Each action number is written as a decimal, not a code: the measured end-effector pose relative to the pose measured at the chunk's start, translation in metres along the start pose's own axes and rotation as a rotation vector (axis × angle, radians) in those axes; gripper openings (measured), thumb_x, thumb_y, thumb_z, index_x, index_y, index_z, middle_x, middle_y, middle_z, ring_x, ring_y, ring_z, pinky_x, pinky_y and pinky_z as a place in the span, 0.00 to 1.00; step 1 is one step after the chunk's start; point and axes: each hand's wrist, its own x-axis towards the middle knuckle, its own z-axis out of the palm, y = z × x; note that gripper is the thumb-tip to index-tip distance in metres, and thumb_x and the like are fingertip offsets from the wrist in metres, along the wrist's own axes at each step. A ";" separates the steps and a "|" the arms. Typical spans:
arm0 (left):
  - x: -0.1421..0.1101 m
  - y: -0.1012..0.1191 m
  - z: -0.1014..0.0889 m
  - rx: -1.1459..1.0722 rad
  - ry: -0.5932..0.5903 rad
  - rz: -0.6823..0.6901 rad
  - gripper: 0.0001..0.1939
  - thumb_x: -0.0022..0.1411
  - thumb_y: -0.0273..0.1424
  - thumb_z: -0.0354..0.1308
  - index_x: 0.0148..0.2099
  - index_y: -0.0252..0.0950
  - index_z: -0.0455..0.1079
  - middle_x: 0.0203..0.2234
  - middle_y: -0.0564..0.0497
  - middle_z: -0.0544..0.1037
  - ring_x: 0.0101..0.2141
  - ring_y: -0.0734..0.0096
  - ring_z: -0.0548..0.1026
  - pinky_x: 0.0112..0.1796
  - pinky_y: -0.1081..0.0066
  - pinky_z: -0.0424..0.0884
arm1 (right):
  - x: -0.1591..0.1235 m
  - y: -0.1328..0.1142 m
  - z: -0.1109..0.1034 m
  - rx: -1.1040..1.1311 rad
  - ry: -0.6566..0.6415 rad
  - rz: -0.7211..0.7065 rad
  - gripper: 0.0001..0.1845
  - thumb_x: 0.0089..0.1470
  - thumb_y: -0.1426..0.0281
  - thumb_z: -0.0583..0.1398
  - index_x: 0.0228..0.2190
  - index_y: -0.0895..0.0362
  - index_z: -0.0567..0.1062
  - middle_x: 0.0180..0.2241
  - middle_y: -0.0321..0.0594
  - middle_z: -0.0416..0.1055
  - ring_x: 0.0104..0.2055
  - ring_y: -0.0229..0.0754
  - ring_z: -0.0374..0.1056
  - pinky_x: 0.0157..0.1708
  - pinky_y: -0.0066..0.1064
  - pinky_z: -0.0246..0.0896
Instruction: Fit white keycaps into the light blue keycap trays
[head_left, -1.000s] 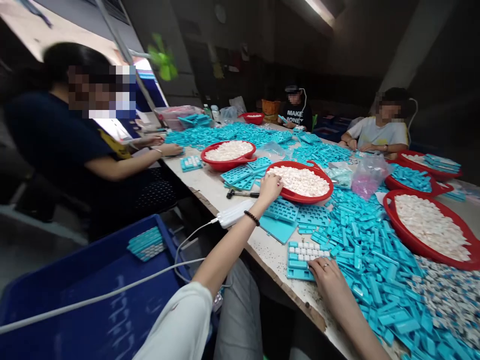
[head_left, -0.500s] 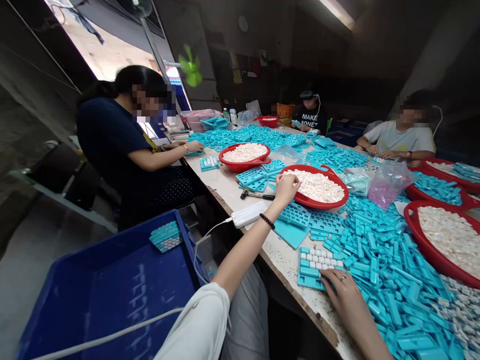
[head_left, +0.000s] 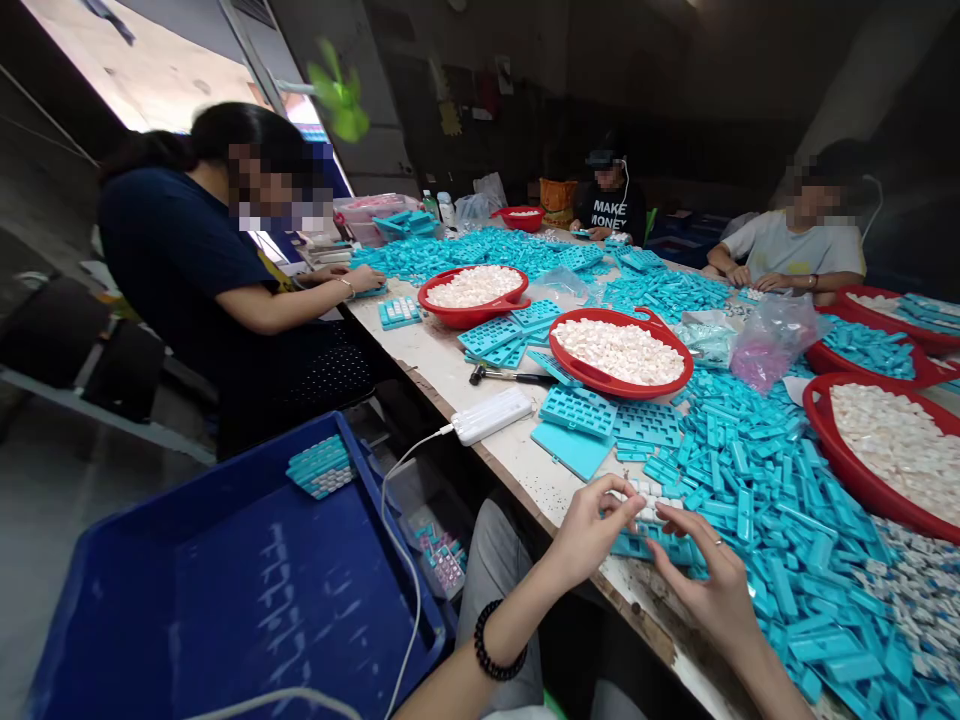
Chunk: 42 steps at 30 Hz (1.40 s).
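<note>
A small turquoise keyboard [head_left: 651, 545] with rows of white keycaps lies at the table's near edge, partly covered by both hands. My left hand [head_left: 592, 530] is over its left side, thumb and forefinger pinched on a white keycap, mostly hidden by the fingertips. On the keyboard's right side rests my right hand [head_left: 709, 580], its thumb at the near edge and forefinger by the caps. Beyond stands a red basket [head_left: 679, 385] full of white keycaps. Empty turquoise key frames [head_left: 577, 410] and a flat turquoise plate [head_left: 571, 452] lie in front of that basket.
Loose turquoise parts [head_left: 780, 540] are heaped at right. Another red basket [head_left: 825, 430] of white caps stands there. A hammer [head_left: 517, 377] and a white power bank [head_left: 491, 415] with cable lie left. A blue crate [head_left: 187, 600] sits below. Co-workers sit around the table.
My left hand has left the red basket of white keycaps and come back to the keyboard. My right hand stays at the keyboard, its fingers lifted and spread more. The view has shifted slightly.
</note>
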 end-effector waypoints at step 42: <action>0.001 -0.059 -0.026 0.924 -0.172 0.777 0.20 0.70 0.25 0.54 0.61 0.42 0.69 0.51 0.49 0.80 0.53 0.63 0.75 0.60 0.52 0.67 | -0.001 0.013 0.003 -0.272 -0.239 -0.026 0.13 0.67 0.71 0.55 0.47 0.55 0.78 0.40 0.45 0.78 0.39 0.44 0.73 0.43 0.39 0.70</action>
